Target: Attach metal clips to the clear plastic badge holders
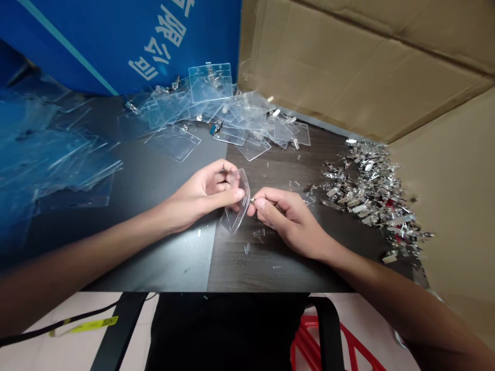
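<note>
A clear plastic badge holder (pixel 236 219) bends slightly in my left hand (pixel 211 193), pinched between thumb and fingers. Its slotted edge faces right. My right hand (pixel 288 216) is closed, with thumb and forefinger around a small metal badge clip (pixel 252 200) at that edge. Most of the clip is hidden by the fingers, and I cannot tell whether it passes through the slot. Beyond both hands lies a pile of clear badge holders (pixel 247 111), several with clips on them. To the right is a heap of loose metal clips (pixel 371 190).
Flat badge holders (pixel 73 154) are stacked at the left. Small clear plastic scraps (pixel 257 234) lie on the dark table (pixel 174 268). A blue panel (pixel 96 41) and cardboard (pixel 328 62) stand behind; cardboard also borders the right. Below the table edge are a chair armrest (pixel 328 330) and a red frame (pixel 309 345).
</note>
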The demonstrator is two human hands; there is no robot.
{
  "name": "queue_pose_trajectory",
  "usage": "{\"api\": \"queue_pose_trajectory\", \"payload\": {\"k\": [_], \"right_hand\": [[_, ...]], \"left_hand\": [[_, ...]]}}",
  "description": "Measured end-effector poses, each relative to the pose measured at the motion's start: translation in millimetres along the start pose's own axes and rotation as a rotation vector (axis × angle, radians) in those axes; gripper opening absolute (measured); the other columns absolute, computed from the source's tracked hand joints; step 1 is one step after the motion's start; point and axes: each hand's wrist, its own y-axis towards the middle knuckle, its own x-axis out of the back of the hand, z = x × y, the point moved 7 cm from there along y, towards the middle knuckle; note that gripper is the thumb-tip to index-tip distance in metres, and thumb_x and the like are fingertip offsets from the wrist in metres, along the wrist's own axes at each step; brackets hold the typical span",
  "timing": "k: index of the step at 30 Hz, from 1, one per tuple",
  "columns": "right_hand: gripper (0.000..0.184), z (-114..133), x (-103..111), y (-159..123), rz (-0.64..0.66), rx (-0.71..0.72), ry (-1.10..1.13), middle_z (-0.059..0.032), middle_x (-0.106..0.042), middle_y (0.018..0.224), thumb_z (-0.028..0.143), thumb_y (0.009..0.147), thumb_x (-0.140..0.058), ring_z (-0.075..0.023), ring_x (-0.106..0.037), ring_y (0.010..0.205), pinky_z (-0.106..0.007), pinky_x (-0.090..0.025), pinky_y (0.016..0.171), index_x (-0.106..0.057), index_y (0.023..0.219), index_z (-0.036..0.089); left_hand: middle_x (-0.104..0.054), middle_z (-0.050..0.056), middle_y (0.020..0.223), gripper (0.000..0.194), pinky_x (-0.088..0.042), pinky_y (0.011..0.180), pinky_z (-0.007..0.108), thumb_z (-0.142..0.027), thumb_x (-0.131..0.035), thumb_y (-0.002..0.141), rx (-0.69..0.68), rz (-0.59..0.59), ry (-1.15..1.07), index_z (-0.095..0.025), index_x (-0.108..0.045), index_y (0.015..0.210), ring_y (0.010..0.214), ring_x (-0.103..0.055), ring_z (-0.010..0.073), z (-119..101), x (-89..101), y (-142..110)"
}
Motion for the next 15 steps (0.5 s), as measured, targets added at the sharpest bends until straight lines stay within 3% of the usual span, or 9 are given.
{"api": "queue_pose_trajectory", "payload": {"k": [6, 11, 15], "right_hand": [[0.031, 2.0, 0.3, 0.2, 0.015, 0.015, 0.08, 0.0054, -0.051, 0.073, 0.036, 0.116, -0.057, -0.0121, -0.044, 0.067, -0.028, -0.035, 0.065, -0.071, 0.094, 0.019], [0.031, 6.7, -5.3, 0.4, 0.089, 0.039, -0.008, 0.0055, -0.054, 0.074, 0.036, 0.115, -0.059, -0.0105, -0.046, 0.066, -0.027, -0.036, 0.066, -0.072, 0.092, 0.019], [0.032, 2.1, -6.7, 1.3, 0.089, -0.033, 0.001, 0.0067, -0.055, 0.069, 0.041, 0.114, -0.062, -0.01, -0.05, 0.062, -0.026, -0.04, 0.065, -0.073, 0.095, 0.018]], "left_hand": [[-0.059, -0.002, 0.093, 0.034, -0.056, 0.067, 0.021, -0.026, -0.089, 0.091, -0.095, -0.034, 0.085, -0.018, -0.058, 0.104, 0.078, -0.062, 0.0098, -2.1, 5.8, 2.4], [-0.06, 0.001, 0.097, 0.036, -0.057, 0.071, 0.023, -0.027, -0.088, 0.089, -0.098, -0.025, 0.212, -0.019, -0.058, 0.108, 0.084, -0.064, 0.0123, -1.4, 3.7, 0.2], [-0.06, 0.002, 0.103, 0.037, -0.058, 0.075, 0.025, -0.026, -0.086, 0.089, -0.117, -0.024, 0.275, -0.02, -0.058, 0.111, 0.088, -0.063, 0.0135, -3.9, -0.2, -3.4]]}}
